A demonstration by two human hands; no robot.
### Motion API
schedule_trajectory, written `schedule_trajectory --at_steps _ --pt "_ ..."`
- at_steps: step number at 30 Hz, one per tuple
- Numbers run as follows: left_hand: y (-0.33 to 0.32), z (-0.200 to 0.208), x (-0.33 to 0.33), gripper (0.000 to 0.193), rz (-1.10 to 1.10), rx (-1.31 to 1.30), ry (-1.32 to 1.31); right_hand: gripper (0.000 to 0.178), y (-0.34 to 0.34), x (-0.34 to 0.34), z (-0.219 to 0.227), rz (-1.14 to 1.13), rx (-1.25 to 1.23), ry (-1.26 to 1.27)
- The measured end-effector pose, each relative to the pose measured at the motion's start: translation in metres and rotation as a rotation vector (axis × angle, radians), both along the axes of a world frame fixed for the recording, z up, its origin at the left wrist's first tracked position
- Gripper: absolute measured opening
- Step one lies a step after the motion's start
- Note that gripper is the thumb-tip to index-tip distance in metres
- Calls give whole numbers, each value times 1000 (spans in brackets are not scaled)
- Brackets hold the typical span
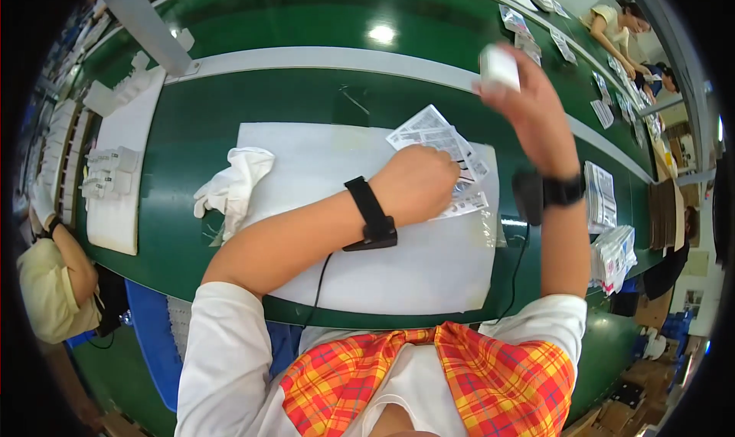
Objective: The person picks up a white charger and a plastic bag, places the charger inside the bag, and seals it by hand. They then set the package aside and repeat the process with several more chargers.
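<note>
My right hand [532,111] is raised over the far right of the mat, its fingers closed around a small white block-shaped piece [499,68], slightly blurred. Lower down, my left hand [419,184] is curled shut on a clear plastic bag [472,199] with printing on it. Another printed sheet or bag [430,127] sticks out beyond the knuckles; my fingertips are partly hidden. Both rest over the white mat [367,276]. A crumpled white glove [237,184] lies across the mat's left edge.
Stacked printed packets [612,257] lie at the right table edge. Left, a white board [115,222] carries several white pieces [109,173]. A metal post [145,27] rises from a pale rail [321,58] across the green table. Other people work at far left and upper right.
</note>
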State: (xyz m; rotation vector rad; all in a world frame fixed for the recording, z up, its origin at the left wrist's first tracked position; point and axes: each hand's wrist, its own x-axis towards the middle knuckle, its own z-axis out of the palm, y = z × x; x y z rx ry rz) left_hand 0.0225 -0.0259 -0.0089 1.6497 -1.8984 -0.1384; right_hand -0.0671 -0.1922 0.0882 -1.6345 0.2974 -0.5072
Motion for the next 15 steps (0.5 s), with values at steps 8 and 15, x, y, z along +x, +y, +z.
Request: schedule_trajectory --at_steps 8,15 --pt "4 30 -17 22 161 292 -86 62 49 -97 -57 -54 -419 353" --pt "-2 1 0 48 9 164 76 56 59 -108 -69 -79 -967 166"
